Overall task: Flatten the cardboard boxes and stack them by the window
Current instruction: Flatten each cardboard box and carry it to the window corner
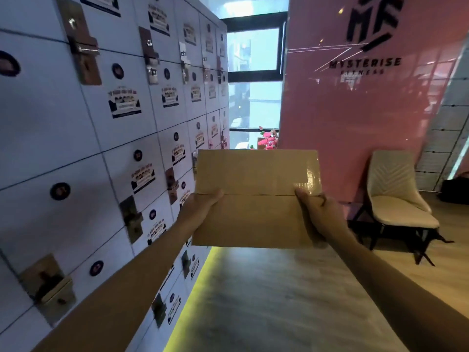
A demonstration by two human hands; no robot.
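Cardboard box [256, 199]: brown, flattened, held up off the floor between both hands, broad face toward the camera.
Long axis: runs left to right, a seam crossing it at mid-height.
Left hand [200, 208]: grips the left edge, thumb on the near face, fingers hidden behind.
Right hand [316, 212]: grips the right edge the same way, thumb by the taped corner.
Nearer hand: neither; both reach out about evenly.
Window [253, 80]: straight ahead and far, beyond the box, between lockers [88, 138] left and pink wall [355, 118] right.
Coming move: likely carrying forward.
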